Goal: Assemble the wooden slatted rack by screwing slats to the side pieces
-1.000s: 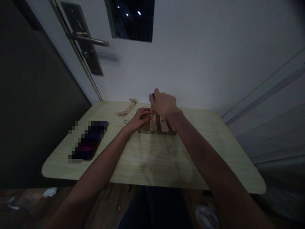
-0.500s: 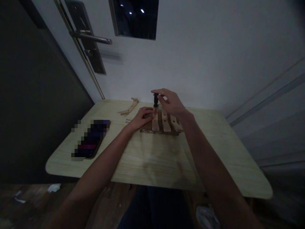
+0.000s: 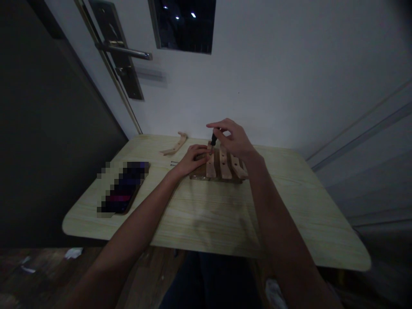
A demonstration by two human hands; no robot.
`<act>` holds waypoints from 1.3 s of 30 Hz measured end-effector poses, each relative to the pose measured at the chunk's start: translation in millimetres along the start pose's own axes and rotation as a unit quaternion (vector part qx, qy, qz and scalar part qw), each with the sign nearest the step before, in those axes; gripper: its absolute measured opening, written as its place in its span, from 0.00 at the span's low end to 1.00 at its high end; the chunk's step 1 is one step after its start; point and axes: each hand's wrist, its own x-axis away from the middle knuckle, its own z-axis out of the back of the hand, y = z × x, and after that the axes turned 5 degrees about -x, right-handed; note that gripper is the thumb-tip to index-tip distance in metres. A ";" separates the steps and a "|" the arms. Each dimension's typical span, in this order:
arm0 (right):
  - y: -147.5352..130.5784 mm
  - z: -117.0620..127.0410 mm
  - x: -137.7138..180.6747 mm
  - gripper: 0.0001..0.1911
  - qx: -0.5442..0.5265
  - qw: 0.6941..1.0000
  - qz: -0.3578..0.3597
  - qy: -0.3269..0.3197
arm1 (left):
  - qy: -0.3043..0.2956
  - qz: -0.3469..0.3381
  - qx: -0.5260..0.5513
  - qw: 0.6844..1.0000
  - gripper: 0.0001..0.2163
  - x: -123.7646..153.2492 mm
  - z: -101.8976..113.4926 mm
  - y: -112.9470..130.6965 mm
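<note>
A small wooden piece with several pale slats lies on the light wood table near its far edge. My left hand rests flat on the piece's left end, fingers pressed down on it. My right hand hovers over the slats and pinches a short black-handled screwdriver, which stands tilted with its tip at the left slat.
A curved loose wooden part lies at the table's far edge, with two thin dark pins nearer. A blurred-out dark flat object lies at the left. A door with a metal lever handle stands behind the table.
My right hand went from a full grip over the screwdriver to a fingertip pinch, and the tool now tilts. The left hand stayed on the piece.
</note>
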 end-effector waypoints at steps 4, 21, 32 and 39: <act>-3.3 0.7 2.9 0.18 -0.054 0.998 -0.019 -0.037 | 0.003 0.000 -0.008 1.000 0.11 -0.4 -1.4 -3.0; -21.6 -14.8 -5.7 0.05 0.124 0.975 -0.151 0.102 | 0.009 -0.010 -0.005 1.000 0.11 -1.9 -3.6 -7.3; -10.4 -21.6 -2.4 0.20 0.121 0.986 -0.103 0.050 | 0.006 0.010 0.000 1.000 0.11 -2.3 -2.9 -3.0; -17.0 -24.6 -4.2 0.19 0.147 0.983 -0.104 0.036 | 0.004 0.004 -0.008 1.000 0.11 -2.7 -2.9 -4.0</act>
